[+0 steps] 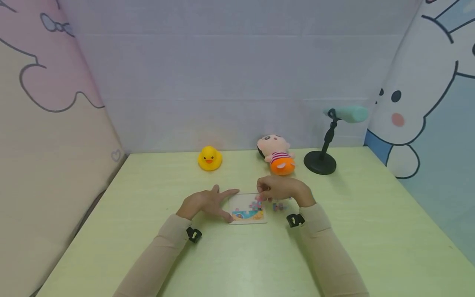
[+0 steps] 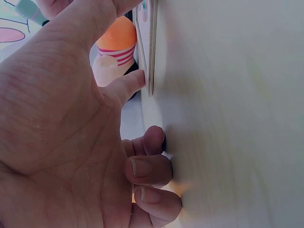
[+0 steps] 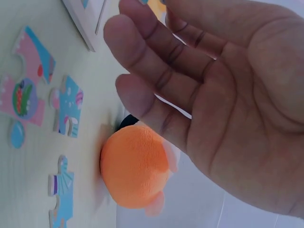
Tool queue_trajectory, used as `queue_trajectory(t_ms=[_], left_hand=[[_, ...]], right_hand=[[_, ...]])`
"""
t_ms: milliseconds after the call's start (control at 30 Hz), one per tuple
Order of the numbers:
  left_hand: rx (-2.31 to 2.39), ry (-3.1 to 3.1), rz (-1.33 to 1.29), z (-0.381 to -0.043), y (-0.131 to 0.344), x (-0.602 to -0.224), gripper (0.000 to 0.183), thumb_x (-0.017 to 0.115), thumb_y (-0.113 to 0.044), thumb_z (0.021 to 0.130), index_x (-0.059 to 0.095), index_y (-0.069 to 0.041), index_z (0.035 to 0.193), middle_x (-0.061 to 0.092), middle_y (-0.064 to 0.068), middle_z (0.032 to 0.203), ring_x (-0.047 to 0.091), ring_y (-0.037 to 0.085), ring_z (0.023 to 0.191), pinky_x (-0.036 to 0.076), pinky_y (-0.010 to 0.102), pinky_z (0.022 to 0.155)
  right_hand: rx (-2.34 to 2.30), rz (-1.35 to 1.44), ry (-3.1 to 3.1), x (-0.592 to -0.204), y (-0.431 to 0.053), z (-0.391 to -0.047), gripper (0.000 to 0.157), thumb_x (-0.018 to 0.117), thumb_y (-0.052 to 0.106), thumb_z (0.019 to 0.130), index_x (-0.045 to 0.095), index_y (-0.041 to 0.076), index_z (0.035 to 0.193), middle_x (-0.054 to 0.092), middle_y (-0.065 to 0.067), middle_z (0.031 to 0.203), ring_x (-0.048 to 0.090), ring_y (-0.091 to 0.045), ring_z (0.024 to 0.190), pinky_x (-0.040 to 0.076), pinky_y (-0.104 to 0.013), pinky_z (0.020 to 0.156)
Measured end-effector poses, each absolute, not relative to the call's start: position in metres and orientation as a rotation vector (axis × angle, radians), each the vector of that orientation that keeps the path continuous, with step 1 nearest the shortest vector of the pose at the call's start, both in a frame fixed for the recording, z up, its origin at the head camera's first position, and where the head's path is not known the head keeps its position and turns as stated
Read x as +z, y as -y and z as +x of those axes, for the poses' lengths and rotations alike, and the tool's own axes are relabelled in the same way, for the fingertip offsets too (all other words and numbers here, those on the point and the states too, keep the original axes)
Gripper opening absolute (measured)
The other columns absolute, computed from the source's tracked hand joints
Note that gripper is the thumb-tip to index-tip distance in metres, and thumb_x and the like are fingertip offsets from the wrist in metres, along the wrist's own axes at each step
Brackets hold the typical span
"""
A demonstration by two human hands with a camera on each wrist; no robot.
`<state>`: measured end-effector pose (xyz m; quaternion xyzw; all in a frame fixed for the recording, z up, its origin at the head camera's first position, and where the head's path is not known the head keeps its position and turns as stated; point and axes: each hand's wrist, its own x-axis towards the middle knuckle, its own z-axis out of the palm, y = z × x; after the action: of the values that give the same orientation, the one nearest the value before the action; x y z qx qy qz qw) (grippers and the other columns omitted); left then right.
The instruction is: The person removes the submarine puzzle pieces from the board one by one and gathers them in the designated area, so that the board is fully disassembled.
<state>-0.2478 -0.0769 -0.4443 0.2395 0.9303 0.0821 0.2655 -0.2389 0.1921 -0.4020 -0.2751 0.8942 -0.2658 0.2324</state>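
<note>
A puzzle board [image 1: 241,201] with a pale tray lies flat on the table, its lower part filled with blue and orange pieces. My left hand [image 1: 209,203] is at its left side, index finger and thumb spread straight to the upper and lower corners. In the left wrist view, the index fingertip [image 2: 137,80] touches the board's edge [image 2: 151,57], and the other fingers bend toward the table. My right hand [image 1: 278,189] is over the upper right corner, pinching a pink puzzle piece [image 1: 258,198] beside the placed ones. Its thumb and index tips are mostly outside the right wrist view.
Loose puzzle pieces [image 3: 69,107] lie right of the board, near the right hand. Behind stand a yellow rubber duck [image 1: 210,158], a plush doll [image 1: 278,154] in orange shorts, and a black stand [image 1: 320,162] bearing a mint-green cylinder [image 1: 352,114]. A wall [image 1: 230,82] closes the table's back.
</note>
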Motion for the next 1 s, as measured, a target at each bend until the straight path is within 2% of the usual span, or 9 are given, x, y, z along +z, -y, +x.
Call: queue_trajectory(t_ms=[200,533,733,900,1000], left_hand=[[0.22,-2.509,0.647,-0.248,0.077,-0.443,0.095,0.073,-0.067,0.078,0.023,-0.047,0.156,0.036,0.021,0.142,0.056,0.033,0.092,0.047,0.052,0.084],[0.239,-2.508,0.675,-0.247,0.079,-0.443,0.095,0.074,-0.064,0.079,0.024,-0.043,0.157,0.04,0.017,0.126,0.056,0.031,0.083,0.046,0.046,0.076],[0.241,-2.505,0.684,-0.246,0.078,-0.442,0.095,0.074,-0.064,0.079,0.024,-0.042,0.157,0.041,0.018,0.128,0.056,0.031,0.084,0.047,0.046,0.077],[0.229,-2.512,0.673,-0.244,0.078,-0.441,0.095,0.073,-0.065,0.079,0.024,-0.042,0.157,0.04,0.019,0.132,0.056,0.031,0.086,0.047,0.048,0.078],[0.229,-2.508,0.67,-0.244,0.078,-0.441,0.095,0.073,-0.065,0.08,0.023,-0.043,0.158,0.04,0.019,0.133,0.055,0.032,0.088,0.047,0.048,0.079]], right_hand=[[-0.756,-0.805,-2.478,-0.402,-0.205,-0.242,0.01,0.063,0.012,0.098,0.058,0.01,0.09,0.053,0.0,0.078,0.051,-0.015,0.068,0.042,-0.028,0.062],[-0.827,-0.793,-2.473,-0.392,-0.226,-0.241,0.01,0.063,0.009,0.098,0.057,0.007,0.09,0.052,-0.002,0.079,0.053,-0.023,0.068,0.044,-0.03,0.064],[-0.883,-0.797,-2.437,-0.396,-0.235,-0.244,0.009,0.062,0.007,0.098,0.058,0.005,0.09,0.052,-0.003,0.079,0.052,-0.025,0.068,0.044,-0.032,0.065],[-0.878,-0.773,-2.427,-0.398,-0.238,-0.245,0.009,0.062,0.008,0.098,0.058,0.005,0.091,0.052,-0.002,0.076,0.05,-0.021,0.067,0.043,-0.031,0.065],[-0.85,-0.743,-2.42,-0.399,-0.241,-0.245,0.009,0.062,0.007,0.099,0.058,0.005,0.091,0.053,-0.006,0.075,0.05,-0.02,0.065,0.041,-0.03,0.063]])
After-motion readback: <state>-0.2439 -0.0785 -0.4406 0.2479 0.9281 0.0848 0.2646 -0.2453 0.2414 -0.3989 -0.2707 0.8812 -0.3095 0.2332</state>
